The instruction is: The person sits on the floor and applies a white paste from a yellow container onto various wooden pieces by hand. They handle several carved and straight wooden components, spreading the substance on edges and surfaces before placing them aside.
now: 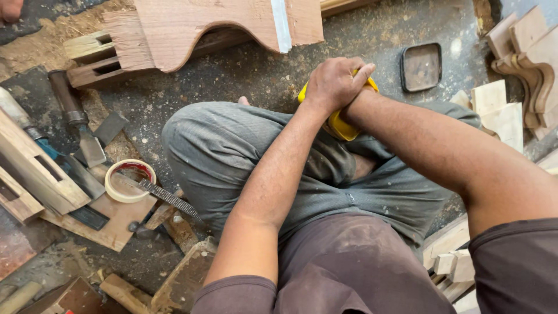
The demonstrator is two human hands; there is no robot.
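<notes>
While the left hand [334, 84] lies clasped over a yellow tool [340, 125] at upper centre of the frame, above the crossed legs, the right hand is hidden beneath, its grip impossible to tell.

Even, soft daylight, sharp focus, faint shadows, slight edge distortion.

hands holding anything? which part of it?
Both hands close on one yellow plastic object. The left hand covers its top; the right hand is hidden beneath. Which part of it is gripped cannot be told.
</notes>
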